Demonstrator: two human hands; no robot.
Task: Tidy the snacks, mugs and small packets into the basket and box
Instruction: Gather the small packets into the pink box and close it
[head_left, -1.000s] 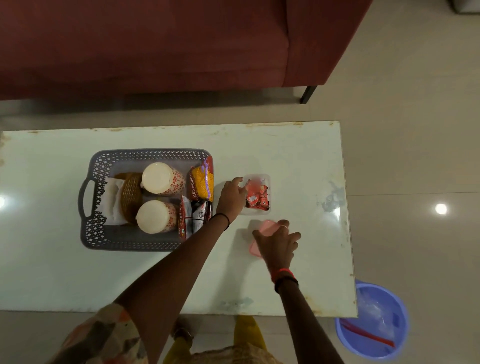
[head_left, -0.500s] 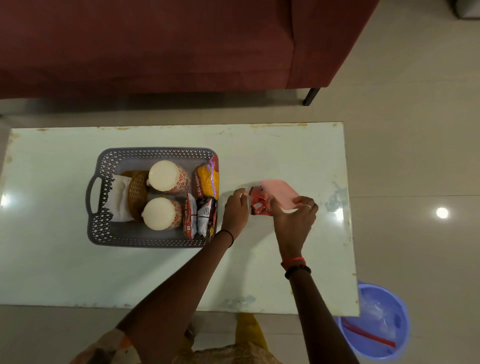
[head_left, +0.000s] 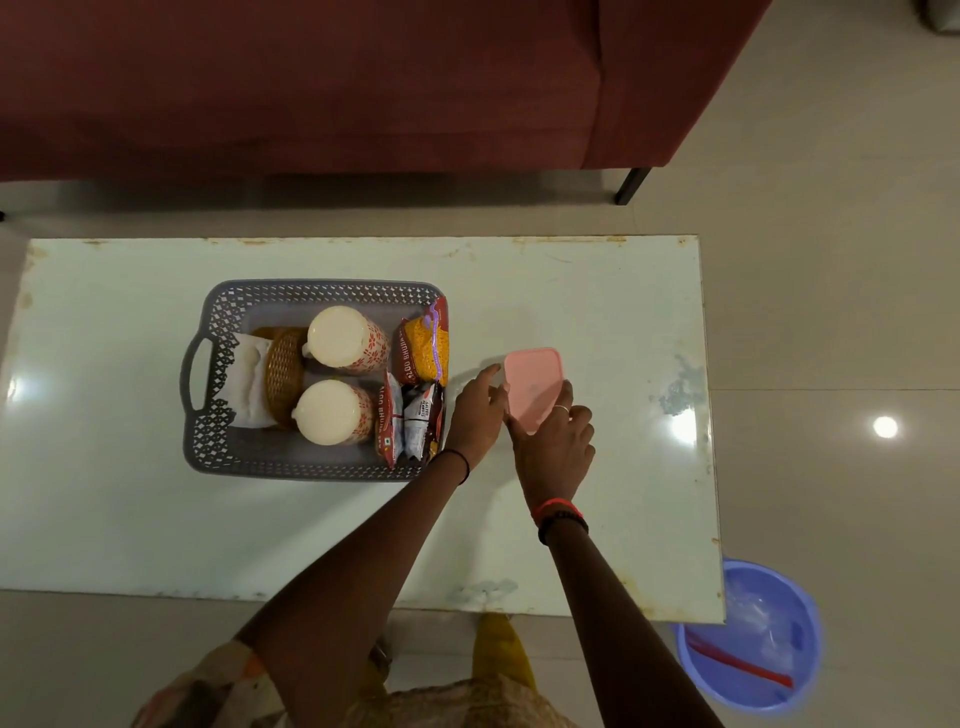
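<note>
The right hand (head_left: 553, 452) pinches the near end of the pink lid (head_left: 535, 382), thumb on its 9 o'clock edge, fingers on its 3 o'clock edge. The lid lies at 12 o'clock from that hand, long axis running 6 to 12, flat over the box it hides. The left hand (head_left: 475, 410), at the lid's 9 o'clock, touches its edge with straightened fingers. Half a second ago the lid stood tilted behind the open box, red packets showing; now it covers them, though whether it has seated I cannot tell. Farther toward 9 o'clock, the basket (head_left: 317, 291) holds mugs (head_left: 343, 338) and snacks (head_left: 423, 348).
</note>
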